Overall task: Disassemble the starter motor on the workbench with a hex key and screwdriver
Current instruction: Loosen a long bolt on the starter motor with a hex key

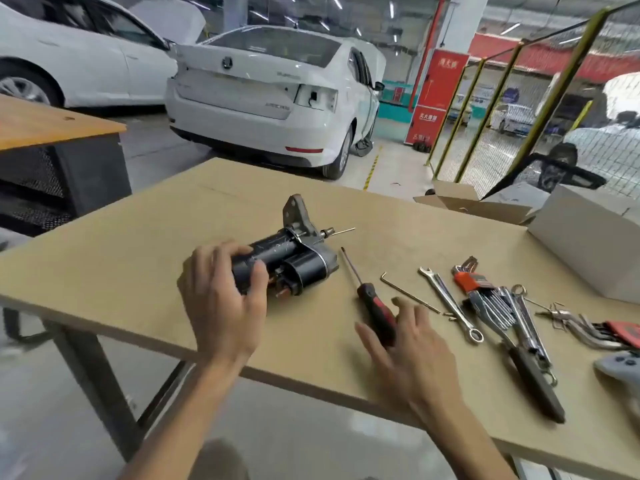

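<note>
Black starter motor (287, 261) lies on the workbench (138, 258), its near end grasped by the left hand (221, 299). The right hand (412, 344), fingers spread and relaxed, rests over the screwdriver (370, 299) handle, with a hex key (408, 292) just beyond it.

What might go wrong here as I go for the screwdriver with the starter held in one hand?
The left hand grips only the rear end of the starter motor, so it may roll or pivot once levered. The right hand is open at the screwdriver handle near the workbench front edge; a nudge could roll it off. The loose hex key beside it could get swept aside.
</note>
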Action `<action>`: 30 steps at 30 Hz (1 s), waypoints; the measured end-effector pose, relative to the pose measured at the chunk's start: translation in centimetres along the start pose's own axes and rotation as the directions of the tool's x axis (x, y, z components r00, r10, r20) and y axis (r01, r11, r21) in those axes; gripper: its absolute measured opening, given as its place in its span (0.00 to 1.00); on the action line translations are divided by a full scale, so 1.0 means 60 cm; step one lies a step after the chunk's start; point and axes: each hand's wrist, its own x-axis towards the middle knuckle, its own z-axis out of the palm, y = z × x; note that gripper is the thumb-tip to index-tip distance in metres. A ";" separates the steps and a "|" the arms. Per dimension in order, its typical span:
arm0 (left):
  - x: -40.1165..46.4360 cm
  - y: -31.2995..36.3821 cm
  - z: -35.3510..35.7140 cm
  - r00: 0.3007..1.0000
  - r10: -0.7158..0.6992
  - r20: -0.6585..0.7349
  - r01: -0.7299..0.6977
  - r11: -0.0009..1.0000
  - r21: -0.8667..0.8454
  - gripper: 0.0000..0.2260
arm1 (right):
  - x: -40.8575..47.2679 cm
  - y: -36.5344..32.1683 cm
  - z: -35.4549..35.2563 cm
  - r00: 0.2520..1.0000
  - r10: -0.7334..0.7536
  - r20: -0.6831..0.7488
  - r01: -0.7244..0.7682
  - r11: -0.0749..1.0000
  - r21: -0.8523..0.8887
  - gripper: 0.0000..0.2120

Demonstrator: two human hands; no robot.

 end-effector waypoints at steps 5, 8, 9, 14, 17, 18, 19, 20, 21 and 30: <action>0.092 0.017 0.098 0.859 -0.240 0.452 0.065 0.928 0.368 0.21 | 0.057 0.000 0.024 0.998 -0.058 -0.015 0.055 0.990 -0.131 0.13; 0.115 0.002 0.139 0.798 -0.279 0.534 -0.053 0.850 0.524 0.27 | 0.080 0.017 0.022 0.996 -0.072 -0.061 0.055 0.969 -0.239 0.15; 0.123 -0.003 0.147 0.796 -0.282 0.536 -0.057 0.846 0.530 0.28 | 0.091 0.024 0.021 0.994 -0.084 -0.067 0.061 0.956 -0.288 0.16; 0.150 -0.026 0.161 0.757 -0.220 0.615 -0.142 0.864 0.483 0.31 | 0.140 0.047 0.003 0.991 -0.070 -0.117 0.040 0.970 -0.238 0.24; 0.175 -0.041 0.168 0.715 -0.160 0.680 -0.141 0.921 0.364 0.30 | 0.182 0.056 -0.029 0.997 -0.031 -0.066 0.022 0.991 -0.129 0.19; 0.183 -0.045 0.170 0.702 -0.140 0.698 -0.130 0.939 0.319 0.31 | 0.198 0.058 -0.042 0.999 -0.040 0.006 0.040 0.993 -0.110 0.16; 0.191 -0.049 0.172 0.691 -0.117 0.713 -0.116 0.956 0.269 0.32 | 0.214 0.059 -0.054 0.993 -0.060 0.100 0.070 0.992 -0.104 0.13; 0.196 -0.054 0.173 0.693 -0.087 0.716 -0.100 0.971 0.215 0.33 | 0.228 0.058 -0.065 0.976 -0.082 0.203 0.105 0.989 -0.106 0.10; 0.201 -0.060 0.175 0.715 -0.050 0.697 -0.075 0.986 0.148 0.33 | 0.243 0.057 -0.070 0.948 -0.101 0.302 0.138 0.985 -0.104 0.08; 0.217 -0.106 0.195 0.882 0.110 0.458 0.006 0.969 -0.246 0.17 | 0.281 0.088 -0.020 0.902 -0.204 0.379 0.226 0.974 -0.012 0.06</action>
